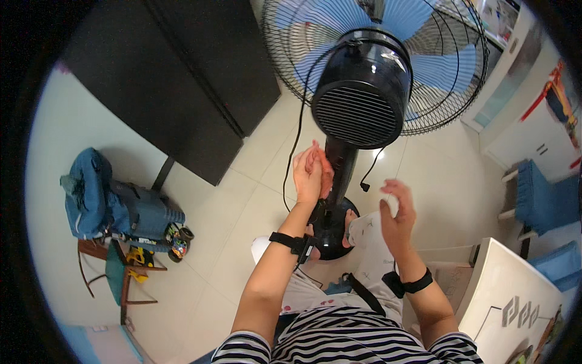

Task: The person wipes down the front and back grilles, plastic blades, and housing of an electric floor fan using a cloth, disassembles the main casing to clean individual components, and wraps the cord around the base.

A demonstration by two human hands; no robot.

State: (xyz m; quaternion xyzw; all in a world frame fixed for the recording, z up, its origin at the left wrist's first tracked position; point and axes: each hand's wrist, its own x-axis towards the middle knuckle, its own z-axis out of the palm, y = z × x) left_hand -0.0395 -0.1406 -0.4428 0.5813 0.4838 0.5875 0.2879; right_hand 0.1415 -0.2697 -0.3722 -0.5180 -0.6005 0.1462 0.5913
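Observation:
A black pedestal fan (359, 104) with blue blades stands before me, its motor housing facing up at me and its round base on the floor between my feet. My left hand (310, 175) holds a salmon-coloured cloth (325, 175) against the left side of the fan's post. To the right of the post, my right hand (398, 211) is raised, fingers apart and curved, with nothing in it. A black power cord (298, 132) loops down left of the housing. Its plug (365, 186) hangs right of the post.
Dark cabinet doors (182, 82) are at upper left. Blue bags (122, 200) rest above a wooden chair with a green seat (116, 273) at left. A white table (509, 291) is at lower right, near a blue-covered chair (545, 195). A white cabinet (523, 141) stands at right.

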